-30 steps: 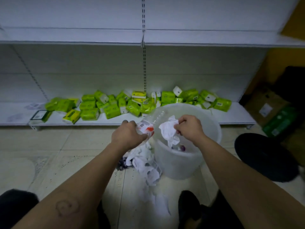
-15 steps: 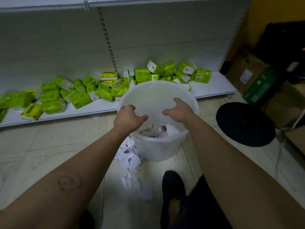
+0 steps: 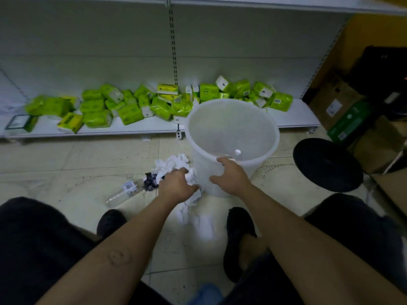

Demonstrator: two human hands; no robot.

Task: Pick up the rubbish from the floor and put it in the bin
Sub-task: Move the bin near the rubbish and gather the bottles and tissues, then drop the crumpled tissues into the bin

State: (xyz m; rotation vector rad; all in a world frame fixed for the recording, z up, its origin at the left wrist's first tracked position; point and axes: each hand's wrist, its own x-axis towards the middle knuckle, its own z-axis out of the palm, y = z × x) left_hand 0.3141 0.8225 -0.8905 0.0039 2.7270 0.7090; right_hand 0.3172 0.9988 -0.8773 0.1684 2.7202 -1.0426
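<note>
A translucent white bin (image 3: 233, 119) stands on the tiled floor in front of the low shelf, with a bottle cap and other rubbish dimly visible at its bottom. To its left lies a heap of crumpled white paper (image 3: 170, 162). My left hand (image 3: 177, 188) is down on that heap, fingers curled into the paper. My right hand (image 3: 231, 176) is spread against the bin's near wall, thumb up by the rim. A clear plastic bottle (image 3: 121, 193) and a dark crumpled wrapper (image 3: 150, 181) lie on the floor left of the heap. More white paper (image 3: 199, 219) trails toward my feet.
Several green tissue packs (image 3: 132, 104) are strewn along the low white shelf (image 3: 136, 128) behind the bin. A black round stool (image 3: 328, 164) stands to the right, with cardboard boxes (image 3: 334, 100) and a green box (image 3: 348, 122) beyond it. My black shoes (image 3: 237, 230) flank the paper.
One second ago my hands held a bottle and a tissue over the bin; both were dropped inside. My left hand has come down to the paper heap, my right to the bin's wall.
</note>
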